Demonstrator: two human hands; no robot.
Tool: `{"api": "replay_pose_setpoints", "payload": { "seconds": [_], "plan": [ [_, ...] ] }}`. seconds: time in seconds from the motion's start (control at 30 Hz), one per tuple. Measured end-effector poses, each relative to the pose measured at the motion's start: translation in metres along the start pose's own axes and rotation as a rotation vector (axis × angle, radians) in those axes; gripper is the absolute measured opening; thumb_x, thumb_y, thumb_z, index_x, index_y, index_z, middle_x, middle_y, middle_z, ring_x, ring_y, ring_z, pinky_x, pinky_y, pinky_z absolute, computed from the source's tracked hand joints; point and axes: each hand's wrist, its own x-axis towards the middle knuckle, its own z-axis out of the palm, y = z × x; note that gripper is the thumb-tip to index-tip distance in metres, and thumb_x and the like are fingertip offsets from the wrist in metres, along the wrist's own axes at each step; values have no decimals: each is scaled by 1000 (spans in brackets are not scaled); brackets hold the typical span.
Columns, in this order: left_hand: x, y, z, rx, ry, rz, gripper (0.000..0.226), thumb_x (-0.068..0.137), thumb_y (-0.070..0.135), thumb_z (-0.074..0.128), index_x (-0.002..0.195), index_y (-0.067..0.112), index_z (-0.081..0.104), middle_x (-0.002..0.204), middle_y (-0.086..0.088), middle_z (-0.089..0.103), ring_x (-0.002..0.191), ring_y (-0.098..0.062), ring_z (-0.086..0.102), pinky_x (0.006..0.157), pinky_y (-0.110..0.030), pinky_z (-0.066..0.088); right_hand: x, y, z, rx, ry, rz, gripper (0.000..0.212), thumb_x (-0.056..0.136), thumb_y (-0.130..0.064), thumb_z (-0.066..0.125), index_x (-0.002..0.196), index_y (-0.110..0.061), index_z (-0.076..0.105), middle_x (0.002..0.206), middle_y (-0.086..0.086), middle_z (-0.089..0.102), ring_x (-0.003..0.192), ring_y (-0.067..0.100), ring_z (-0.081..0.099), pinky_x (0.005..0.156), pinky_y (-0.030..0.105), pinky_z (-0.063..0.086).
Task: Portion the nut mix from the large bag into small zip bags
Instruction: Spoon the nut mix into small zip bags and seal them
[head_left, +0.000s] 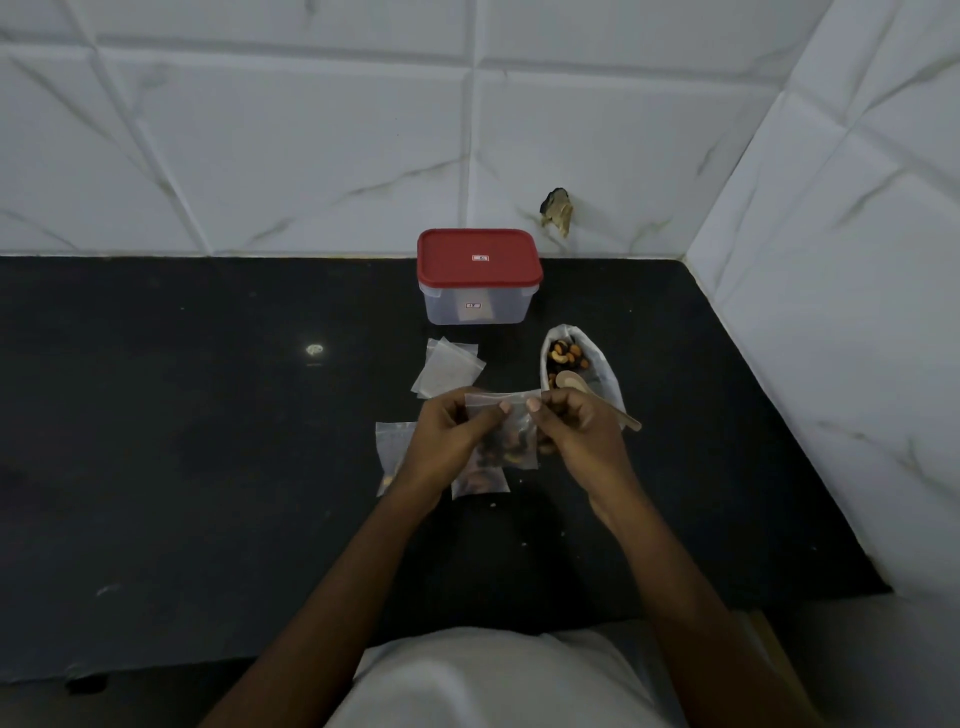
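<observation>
Left hand (448, 434), right hand (574, 428) pinch top of filled zip bag (506, 434), seal seemingly half-pressed

Red-lidded clear rectangular plastic box (478, 260). Speckled black stone counter (208, 441). White square wall tiles (311, 145), grey-gold marble veining. Tan-and-dark-brown nut mix (565, 353). Pale beige wooden spoon (569, 381).

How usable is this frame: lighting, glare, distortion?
Head view: dim, so the black counter swallows detail; one small glare spot on it; wide-angle lens bends the wall tiles; the small zip bag pinched by left hand and right hand reads clearly enough.
</observation>
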Motion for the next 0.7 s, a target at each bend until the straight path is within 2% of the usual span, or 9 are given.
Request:
{"api": "replay_pose_setpoints", "payload": {
  "seconds": [0.17,0.4,0.53,0.6,0.7],
  "plan": [
    [4,7,-3,132,-35,102,7,89,11,67,95,10,71,94,-4,72,91,-16,70,80,-31,58,5,-4,-3,-114,12,-65,8,92,-18,66,88,-25,67,92,0,70,90,13,68,79,33,58],
    [8,6,-4,275,-39,200,10,92,15,65,99,9,70,97,-7,71,90,-18,69,79,-41,59,11,-9,-1,-278,51,-173,5,90,-11,66,89,-15,68,87,0,68,83,6,63,70,15,44],
    [11,10,2,359,-18,245,13,93,26,62,95,15,69,91,-3,68,82,-12,65,70,-27,54,12,-9,0,-287,107,-217,3,89,-10,67,90,-13,68,86,-1,68,81,3,62,68,8,43],
    [12,13,3,413,-11,259,10,95,23,61,95,15,68,90,0,67,81,-6,63,68,-18,50,10,-6,1,-276,128,-231,1,90,-14,67,89,-13,68,88,-1,67,84,5,63,73,14,46],
    [13,17,3,489,-12,271,9,94,22,63,97,15,68,92,4,66,83,-2,62,69,-13,48,8,-3,-1,-247,133,-223,5,90,-18,68,89,-13,69,89,0,68,87,10,64,79,26,51]
  ]
}}
